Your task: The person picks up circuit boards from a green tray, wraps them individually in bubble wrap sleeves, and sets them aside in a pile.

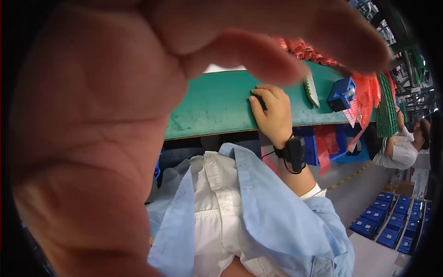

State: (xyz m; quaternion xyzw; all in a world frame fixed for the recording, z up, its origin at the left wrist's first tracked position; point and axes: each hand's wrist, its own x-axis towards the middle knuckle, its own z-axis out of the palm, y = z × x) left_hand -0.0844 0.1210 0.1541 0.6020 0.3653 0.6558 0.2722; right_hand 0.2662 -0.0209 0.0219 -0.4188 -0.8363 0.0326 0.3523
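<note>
My left hand point(92, 106) is raised very close to the camera and fills the left side and top of the head view. Its palm shows, its fingers reach rightward with gaps between them, and nothing is seen in it. Over the near edge of the green tabletop point(212, 104) my right hand point(273, 113) rests palm down, fingers loosely bent and holding nothing visible. A black device point(294, 154) with a cable is strapped to that wrist. To the right of this hand lies a slim white and green object point(311, 91), its kind unclear.
A blue holder point(341, 94) stands on the table beside red bubble wrap point(367, 94) that hangs over the edge. Farther right are a green wire rack point(386, 108) and a co-worker point(399, 147). Below the table is a blue bin point(310, 147); blue boxes point(374, 214) fill shelves.
</note>
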